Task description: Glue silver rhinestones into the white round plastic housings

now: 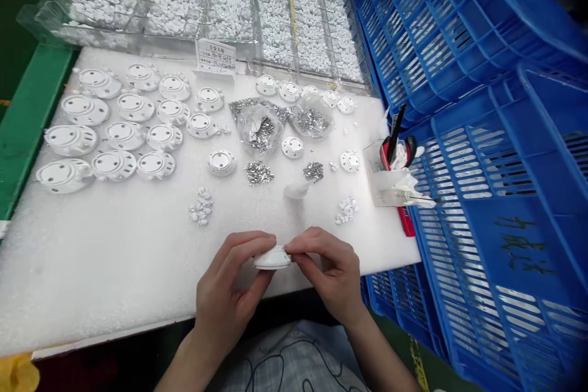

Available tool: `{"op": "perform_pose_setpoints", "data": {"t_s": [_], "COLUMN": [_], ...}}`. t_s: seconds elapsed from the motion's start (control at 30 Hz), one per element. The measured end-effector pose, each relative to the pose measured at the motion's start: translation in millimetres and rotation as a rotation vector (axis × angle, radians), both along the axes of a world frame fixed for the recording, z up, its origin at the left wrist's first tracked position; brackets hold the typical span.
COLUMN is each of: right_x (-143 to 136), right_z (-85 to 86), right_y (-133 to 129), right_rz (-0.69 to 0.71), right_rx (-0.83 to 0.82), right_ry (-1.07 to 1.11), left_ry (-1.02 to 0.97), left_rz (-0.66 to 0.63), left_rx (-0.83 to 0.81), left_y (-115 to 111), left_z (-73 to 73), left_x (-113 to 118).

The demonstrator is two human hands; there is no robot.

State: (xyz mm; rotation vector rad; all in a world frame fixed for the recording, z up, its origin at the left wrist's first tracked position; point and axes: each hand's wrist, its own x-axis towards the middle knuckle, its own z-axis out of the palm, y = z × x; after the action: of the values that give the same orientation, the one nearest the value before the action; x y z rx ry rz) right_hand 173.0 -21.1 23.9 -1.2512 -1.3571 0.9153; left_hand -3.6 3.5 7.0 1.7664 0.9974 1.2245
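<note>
My left hand [236, 275] grips a white round plastic disc-shaped part [272, 258] near the table's front edge, seen nearly edge-on. The fingers lie over its top left and the thumb is below. At the disc's right rim, my right hand [328, 272] has thumb and forefinger pinched together; anything small between them is hidden. Beyond the hands stands a small white bottle [296, 190]. Piles of little white pieces lie to the left [201, 207] and right [346, 211]. Two heaps of tiny metal parts, one left [258, 173] and one right [314, 171], sit farther back.
Rows of similar white discs [124, 135] cover the back left of the white foam tabletop [105, 245]. Open plastic bags [261, 128] of metal bits lie mid-table. Clear trays [202, 6] of white parts line the back. A clear box [383, 187] with scissors and blue crates [496, 196] stand right.
</note>
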Motion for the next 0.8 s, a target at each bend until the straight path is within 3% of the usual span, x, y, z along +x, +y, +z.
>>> {"op": "perform_pose_setpoints", "data": {"t_s": [0.1,0.27,0.5,0.8], "right_x": [11.8,47.8,61.7,59.5], "right_z": [6.5,19.4,9.8,-3.7], "right_y": [3.3,28.3,66.0,72.0], "right_rz": [-0.06,-0.301,-0.197,-0.164], "right_rx": [0.057,0.07,0.098,0.1], "right_ry": [-0.141,-0.5,-0.788,-0.962], "left_ry": [-0.041,-0.062,-0.003,0.0], "left_rz": [-0.014,0.032,0.104,0.081], "left_rx": [-0.024,-0.012,0.032,0.048], "left_y": [6.0,13.7,12.3,12.9], "left_z": [1.9,-0.4,-4.1,-2.4], "left_x": [2.6,4.1,1.4,4.1]}}
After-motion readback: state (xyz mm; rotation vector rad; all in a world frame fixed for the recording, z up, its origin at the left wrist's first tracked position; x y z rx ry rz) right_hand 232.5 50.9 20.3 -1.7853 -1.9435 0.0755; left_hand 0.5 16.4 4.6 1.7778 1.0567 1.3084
